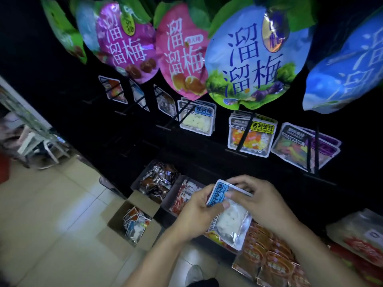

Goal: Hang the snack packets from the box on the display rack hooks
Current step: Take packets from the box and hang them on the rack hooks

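Both my hands are on a small stack of snack packets (pixel 229 216), held in front of the dark display rack (pixel 269 166). My left hand (pixel 194 212) grips the stack from the left side, thumb curled over the blue label of the front packet, fingers wrapped behind. My right hand (pixel 259 201) pinches the top edge of a packet at the back of the stack, thumb and forefinger closed on its white header strip. The front packet has a clear window with white candy pieces inside and a silver border; its lower end tilts down toward the right.

Cardboard box (pixel 132 220) sits on the tile floor (pixel 51 214) to the lower left, flaps open, more small packets lying loose inside. It is well apart from my hands.

On the rack, black hooks (pixel 243 137) carry rows of small packets: a white milk-tablet packet (pixel 196 120), a packet of yellow-labelled colourful beans (pixel 249 134), and a gummy packet (pixel 304 148) to the right. Above them hang large round plum bags: purple (pixel 124 42), pink (pixel 182 52), blue (pixel 255 59), and another blue one (pixel 348 67) at the right edge.

Below the hooks, bins (pixel 176 193) hold foil-wrapped snacks, and orange-red packs (pixel 269 251) are lined up under my right forearm.
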